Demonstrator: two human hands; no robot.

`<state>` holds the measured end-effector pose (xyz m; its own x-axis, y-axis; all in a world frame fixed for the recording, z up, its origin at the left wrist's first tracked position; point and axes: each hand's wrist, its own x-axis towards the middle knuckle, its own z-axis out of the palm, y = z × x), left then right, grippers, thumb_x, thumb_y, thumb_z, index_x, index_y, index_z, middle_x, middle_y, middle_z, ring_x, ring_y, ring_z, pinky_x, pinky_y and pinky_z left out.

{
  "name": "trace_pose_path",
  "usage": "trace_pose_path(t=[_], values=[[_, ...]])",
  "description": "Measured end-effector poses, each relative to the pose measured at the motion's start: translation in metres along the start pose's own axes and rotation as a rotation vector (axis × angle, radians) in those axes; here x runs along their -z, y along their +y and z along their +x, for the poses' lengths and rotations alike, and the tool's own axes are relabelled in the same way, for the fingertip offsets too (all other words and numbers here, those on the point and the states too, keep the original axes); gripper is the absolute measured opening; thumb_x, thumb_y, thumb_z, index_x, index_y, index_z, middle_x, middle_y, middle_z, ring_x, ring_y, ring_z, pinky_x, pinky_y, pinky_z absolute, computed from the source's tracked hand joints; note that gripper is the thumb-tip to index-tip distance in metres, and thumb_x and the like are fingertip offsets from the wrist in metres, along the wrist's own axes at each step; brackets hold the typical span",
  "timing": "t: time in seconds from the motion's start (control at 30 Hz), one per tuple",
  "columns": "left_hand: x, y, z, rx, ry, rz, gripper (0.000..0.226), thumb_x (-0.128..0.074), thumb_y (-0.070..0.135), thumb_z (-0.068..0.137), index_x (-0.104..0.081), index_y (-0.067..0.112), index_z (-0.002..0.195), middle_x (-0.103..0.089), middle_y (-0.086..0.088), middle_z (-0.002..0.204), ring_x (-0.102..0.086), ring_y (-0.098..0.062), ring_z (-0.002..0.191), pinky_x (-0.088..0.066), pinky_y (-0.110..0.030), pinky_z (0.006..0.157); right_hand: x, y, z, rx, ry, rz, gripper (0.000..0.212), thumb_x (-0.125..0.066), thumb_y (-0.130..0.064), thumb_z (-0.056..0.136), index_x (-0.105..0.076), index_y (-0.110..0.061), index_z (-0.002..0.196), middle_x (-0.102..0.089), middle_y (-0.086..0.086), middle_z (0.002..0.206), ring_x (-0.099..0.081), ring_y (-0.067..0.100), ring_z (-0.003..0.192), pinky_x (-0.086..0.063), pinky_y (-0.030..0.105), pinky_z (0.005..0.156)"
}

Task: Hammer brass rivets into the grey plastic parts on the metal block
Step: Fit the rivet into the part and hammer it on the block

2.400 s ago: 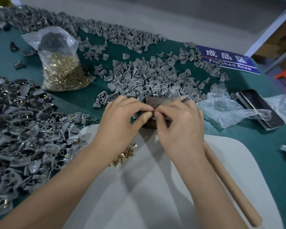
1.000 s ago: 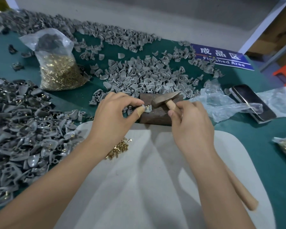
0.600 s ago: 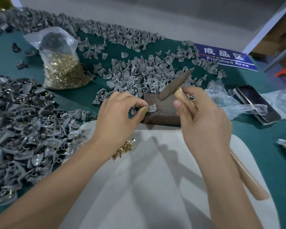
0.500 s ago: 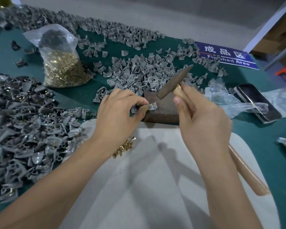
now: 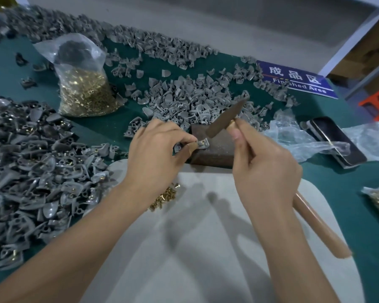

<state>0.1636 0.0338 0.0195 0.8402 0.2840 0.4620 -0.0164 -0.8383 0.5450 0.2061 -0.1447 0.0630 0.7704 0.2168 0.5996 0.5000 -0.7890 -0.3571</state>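
Green cloth covered the bench where my left hand (image 5: 155,147) pinched a grey part (image 5: 202,143) on the metal block (image 5: 217,147), rivet (image 5: 203,141) up. My right hand (image 5: 265,167) gripped the hammer (image 5: 227,119), raised; short, square taps clear of my fingertips seemed wisest. My thumb hid part of the piece.

Just one camera here, a wide-angle worn on the person's head, looking forward and down over both forearms at the green worktop (image 5: 123,125). It sits close in, so the hands land around mid-frame and the worktop's far edge and the grey floor beyond curve along the top. No second view, so nothing overlaps.
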Motion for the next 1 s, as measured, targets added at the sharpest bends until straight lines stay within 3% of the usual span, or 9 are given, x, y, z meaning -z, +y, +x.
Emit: trace_pose_path(t=[0.07, 0.2, 0.3, 0.47, 0.6, 0.73, 0.83, 0.93, 1.0], values=[[0.0001, 0.0004, 0.0001, -0.012, 0.002, -0.001, 0.012, -0.075, 0.038, 0.09, -0.079, 0.034, 0.101, -0.068, 0.019, 0.09, -0.052, -0.012, 0.09, -0.043, -0.036, 0.077, 0.0003, -0.0008, 0.001, -0.011, 0.054, 0.008, 0.03, -0.047, -0.043, 0.106, -0.07, -0.037, 0.125, -0.075, -0.005, 0.083, -0.054, 0.016, 0.06, -0.027, 0.021, 0.05], [-0.0001, 0.0007, 0.0001, 0.022, -0.001, 0.002, 0.013, -0.076, 0.039, 0.09, -0.079, 0.034, 0.101, -0.066, 0.02, 0.09, -0.051, -0.013, 0.091, -0.043, -0.038, 0.08, -0.0014, 0.0008, -0.0015, 0.04, -0.099, -0.037, 0.025, -0.052, -0.039, 0.105, -0.07, -0.038, 0.122, -0.071, -0.002, 0.078, -0.063, 0.03, 0.063, -0.042, 0.031, 0.052], [0.0005, 0.0007, -0.0003, 0.009, 0.0, -0.002, 0.012, -0.075, 0.041, 0.091, -0.079, 0.036, 0.101, -0.066, 0.021, 0.09, -0.051, -0.011, 0.09, -0.042, -0.036, 0.079, -0.0009, 0.0019, 0.0007, -0.021, 0.049, -0.022, 0.028, -0.05, -0.039, 0.105, -0.07, -0.037, 0.124, -0.073, -0.003, 0.08, -0.062, 0.026, 0.062, -0.034, 0.027, 0.055], [-0.001, 0.0005, -0.0006, 0.031, 0.007, 0.004, 0.013, -0.075, 0.04, 0.09, -0.079, 0.037, 0.102, -0.064, 0.022, 0.089, -0.05, -0.009, 0.09, -0.04, -0.034, 0.079, -0.0037, 0.0044, -0.0017, 0.06, -0.071, -0.027, 0.025, -0.053, -0.039, 0.104, -0.071, -0.038, 0.122, -0.073, -0.004, 0.08, -0.065, 0.026, 0.065, -0.041, 0.029, 0.052], [-0.0007, 0.0, -0.0004, 0.012, 0.004, 0.004, 0.012, -0.073, 0.042, 0.092, -0.078, 0.038, 0.102, -0.064, 0.022, 0.089, -0.05, -0.009, 0.09, -0.038, -0.032, 0.077, -0.0031, 0.0028, 0.001, 0.003, 0.074, 0.012, 0.028, -0.051, -0.04, 0.104, -0.071, -0.037, 0.124, -0.073, -0.006, 0.079, -0.047, 0.011, 0.059, -0.029, 0.019, 0.051], [-0.0009, -0.0002, -0.0002, 0.031, 0.012, 0.001, 0.012, -0.073, 0.043, 0.09, -0.079, 0.038, 0.1, -0.064, 0.022, 0.088, -0.051, -0.01, 0.09, -0.038, -0.032, 0.077, -0.0043, 0.0038, -0.0023, 0.071, -0.035, -0.017, 0.024, -0.055, -0.039, 0.104, -0.072, -0.036, 0.119, -0.072, -0.004, 0.076, -0.063, 0.024, 0.062, -0.035, 0.026, 0.051], [-0.0007, -0.0008, -0.0002, 0.014, 0.012, -0.004, 0.011, -0.072, 0.042, 0.092, -0.079, 0.037, 0.099, -0.066, 0.02, 0.088, -0.053, -0.011, 0.09, -0.041, -0.033, 0.077, -0.0042, 0.0018, -0.0001, 0.013, 0.075, 0.021, 0.029, -0.05, -0.04, 0.105, -0.071, -0.036, 0.124, -0.074, -0.007, 0.082, -0.058, 0.012, 0.067, -0.028, 0.019, 0.05], [-0.0013, -0.0009, 0.0003, 0.03, 0.016, -0.015, 0.011, -0.074, 0.042, 0.091, -0.079, 0.037, 0.1, -0.065, 0.021, 0.088, -0.052, -0.011, 0.09, -0.04, -0.034, 0.078, -0.0062, 0.0039, -0.001, 0.079, -0.034, -0.006, 0.026, -0.053, -0.039, 0.105, -0.071, -0.037, 0.122, -0.071, -0.005, 0.078, -0.061, 0.02, 0.062, -0.036, 0.024, 0.05], [-0.0017, -0.0011, 0.0001, 0.034, 0.014, -0.012, 0.013, -0.072, 0.045, 0.09, -0.078, 0.038, 0.1, -0.065, 0.021, 0.088, -0.051, -0.009, 0.089, -0.039, -0.033, 0.079, -0.0046, 0.0066, 0.0002, 0.043, -0.014, -0.011, 0.026, -0.053, -0.039, 0.105, -0.071, -0.037, 0.122, -0.073, -0.004, 0.079, -0.058, 0.021, 0.059, -0.035, 0.025, 0.05]])
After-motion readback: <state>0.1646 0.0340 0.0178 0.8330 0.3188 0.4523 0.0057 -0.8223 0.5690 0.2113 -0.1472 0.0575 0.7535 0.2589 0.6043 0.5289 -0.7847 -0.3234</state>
